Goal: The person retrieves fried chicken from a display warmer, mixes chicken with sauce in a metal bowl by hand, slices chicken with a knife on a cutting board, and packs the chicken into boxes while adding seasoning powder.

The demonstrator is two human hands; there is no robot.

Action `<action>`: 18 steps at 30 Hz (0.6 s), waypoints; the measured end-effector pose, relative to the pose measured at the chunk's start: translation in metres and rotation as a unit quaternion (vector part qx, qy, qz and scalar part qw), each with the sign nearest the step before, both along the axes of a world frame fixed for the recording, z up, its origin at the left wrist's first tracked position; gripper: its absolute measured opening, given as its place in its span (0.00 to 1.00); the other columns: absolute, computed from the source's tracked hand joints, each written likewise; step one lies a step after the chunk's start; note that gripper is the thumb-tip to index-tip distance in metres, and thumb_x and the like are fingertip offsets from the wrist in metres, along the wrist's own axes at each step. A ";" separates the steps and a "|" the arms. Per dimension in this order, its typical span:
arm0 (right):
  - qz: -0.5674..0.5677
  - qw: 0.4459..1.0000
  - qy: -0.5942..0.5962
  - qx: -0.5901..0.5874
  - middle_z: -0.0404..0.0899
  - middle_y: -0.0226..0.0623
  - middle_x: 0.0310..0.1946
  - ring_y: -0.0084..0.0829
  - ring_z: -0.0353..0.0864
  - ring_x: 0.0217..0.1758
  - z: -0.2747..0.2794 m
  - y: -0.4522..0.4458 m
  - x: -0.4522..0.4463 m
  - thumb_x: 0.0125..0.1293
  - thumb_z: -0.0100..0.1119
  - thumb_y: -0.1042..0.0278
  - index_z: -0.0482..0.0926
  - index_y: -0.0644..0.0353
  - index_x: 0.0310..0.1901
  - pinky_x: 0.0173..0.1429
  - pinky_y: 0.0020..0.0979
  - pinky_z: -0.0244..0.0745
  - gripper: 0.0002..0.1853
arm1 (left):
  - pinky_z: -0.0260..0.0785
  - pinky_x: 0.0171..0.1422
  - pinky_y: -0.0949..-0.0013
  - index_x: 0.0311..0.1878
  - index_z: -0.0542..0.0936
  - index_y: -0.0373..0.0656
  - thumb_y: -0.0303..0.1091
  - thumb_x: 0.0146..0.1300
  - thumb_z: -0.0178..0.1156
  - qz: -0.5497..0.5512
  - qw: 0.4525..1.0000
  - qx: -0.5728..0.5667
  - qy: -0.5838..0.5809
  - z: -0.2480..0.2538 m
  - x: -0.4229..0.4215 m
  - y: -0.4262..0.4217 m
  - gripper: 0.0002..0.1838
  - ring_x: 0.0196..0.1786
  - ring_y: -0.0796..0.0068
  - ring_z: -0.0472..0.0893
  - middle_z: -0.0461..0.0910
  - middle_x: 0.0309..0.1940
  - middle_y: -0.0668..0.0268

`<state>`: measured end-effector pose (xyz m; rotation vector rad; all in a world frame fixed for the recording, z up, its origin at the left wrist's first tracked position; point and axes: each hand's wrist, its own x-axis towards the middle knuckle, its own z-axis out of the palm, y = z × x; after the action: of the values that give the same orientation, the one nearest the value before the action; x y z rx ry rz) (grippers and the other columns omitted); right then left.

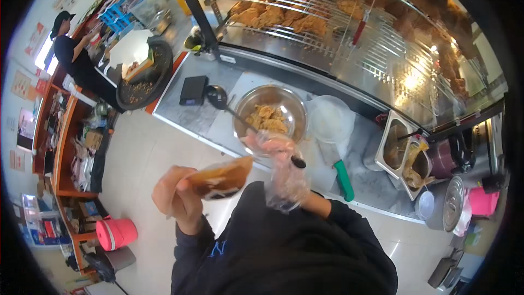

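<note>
My bare left hand (177, 194) pinches a flat packet (222, 178) with brown contents, held over the floor in front of my body. My right hand (281, 164), in a clear plastic glove, is at the near rim of a steel bowl (297, 98) holding pieces of fried food (268, 118). Its fingers are closed at the handle end of a black spoon (216, 97), whose head lies beyond the bowl's left rim. A knife with a green handle (344, 180) lies on the counter to the right of that hand.
A black scale (194, 90) sits left of the bowl, a round clear lid or container (329, 119) right of it. Behind is a glass cabinet with fried chicken (305, 22). Metal food pans (396, 139) stand at right. Another person (71, 54) stands far left.
</note>
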<state>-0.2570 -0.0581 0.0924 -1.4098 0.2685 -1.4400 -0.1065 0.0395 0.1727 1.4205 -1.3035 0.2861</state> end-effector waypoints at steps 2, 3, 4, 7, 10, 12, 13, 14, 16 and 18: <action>0.019 0.999 0.010 0.032 0.76 0.47 0.46 0.40 0.77 0.50 0.001 0.009 -0.003 0.71 0.43 0.58 0.70 0.66 0.48 0.57 0.37 0.69 0.17 | 0.58 0.26 0.76 0.28 0.72 0.37 0.49 0.67 0.52 0.011 0.998 -0.013 0.053 -0.010 -0.014 -0.005 0.22 0.22 0.80 0.68 0.72 0.20 0.66; 0.008 0.999 0.023 0.031 0.76 0.46 0.46 0.40 0.77 0.50 -0.003 0.012 -0.004 0.70 0.44 0.55 0.70 0.64 0.48 0.56 0.37 0.70 0.19 | 0.61 0.22 0.73 0.29 0.76 0.37 0.38 0.68 0.52 -0.013 1.000 -0.007 0.016 -0.012 -0.015 -0.006 0.16 0.16 0.71 0.73 0.74 0.16 0.62; 0.010 0.999 0.030 0.014 0.76 0.46 0.46 0.39 0.77 0.50 -0.004 0.012 -0.008 0.70 0.45 0.53 0.70 0.64 0.48 0.55 0.37 0.70 0.20 | 0.61 0.22 0.73 0.28 0.76 0.36 0.38 0.67 0.53 0.001 0.999 -0.014 0.035 -0.016 -0.022 -0.008 0.15 0.17 0.71 0.73 0.74 0.16 0.62; 0.038 0.996 0.038 0.067 0.77 0.44 0.43 0.39 0.78 0.48 0.013 0.023 -0.011 0.69 0.48 0.51 0.72 0.60 0.46 0.54 0.37 0.71 0.19 | 0.62 0.23 0.74 0.28 0.77 0.36 0.36 0.67 0.53 -0.008 0.996 -0.009 0.085 -0.019 -0.039 -0.011 0.15 0.18 0.71 0.74 0.75 0.18 0.61; -0.050 0.972 0.219 -0.064 0.79 0.40 0.40 0.36 0.79 0.45 0.019 0.009 -0.023 0.69 0.48 0.63 0.74 0.57 0.44 0.50 0.35 0.72 0.09 | 0.64 0.23 0.75 0.29 0.78 0.36 0.36 0.67 0.53 -0.027 0.993 -0.009 0.115 -0.019 -0.046 -0.011 0.15 0.18 0.73 0.75 0.77 0.19 0.61; -0.014 0.975 0.214 -0.062 0.79 0.39 0.40 0.35 0.79 0.44 -0.003 0.011 -0.029 0.69 0.48 0.67 0.75 0.58 0.42 0.49 0.35 0.73 0.07 | 0.65 0.24 0.76 0.29 0.79 0.35 0.38 0.67 0.54 -0.032 0.991 -0.018 0.131 -0.020 -0.044 -0.011 0.16 0.19 0.73 0.75 0.78 0.19 0.61; 0.003 0.975 0.213 -0.062 0.79 0.38 0.39 0.34 0.79 0.44 -0.010 0.012 -0.030 0.68 0.47 0.69 0.75 0.58 0.41 0.48 0.34 0.73 0.07 | 0.65 0.25 0.76 0.28 0.79 0.35 0.39 0.67 0.54 -0.031 0.989 -0.022 0.143 -0.020 -0.043 -0.009 0.17 0.19 0.73 0.76 0.78 0.20 0.60; 0.041 0.981 0.186 0.022 0.79 0.38 0.40 0.33 0.79 0.43 0.000 0.015 -0.028 0.68 0.48 0.68 0.76 0.59 0.40 0.49 0.34 0.73 0.07 | 0.66 0.25 0.76 0.28 0.79 0.35 0.40 0.67 0.54 -0.031 0.987 -0.026 0.155 -0.021 -0.042 -0.008 0.18 0.20 0.73 0.76 0.79 0.20 0.60; 0.114 0.966 0.129 0.192 0.79 0.37 0.40 0.32 0.78 0.42 0.028 0.024 -0.021 0.68 0.49 0.67 0.77 0.60 0.40 0.49 0.33 0.73 0.08 | 0.68 0.26 0.75 0.33 0.79 0.33 0.44 0.67 0.54 -0.086 0.976 -0.064 0.188 -0.028 -0.034 -0.008 0.19 0.21 0.71 0.78 0.79 0.21 0.59; 0.042 0.987 0.144 0.064 0.79 0.37 0.39 0.31 0.78 0.42 0.016 0.019 -0.019 0.69 0.47 0.65 0.77 0.61 0.42 0.49 0.33 0.73 0.11 | 0.73 0.36 0.68 0.45 0.75 0.30 0.55 0.63 0.56 -0.175 0.935 -0.077 0.299 -0.032 -0.034 -0.002 0.30 0.29 0.65 0.81 0.82 0.29 0.55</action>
<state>-0.2756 -0.0396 0.1088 -1.5030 0.4711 -1.1283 -0.1401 0.0370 0.1408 1.0024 -0.9699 -0.2661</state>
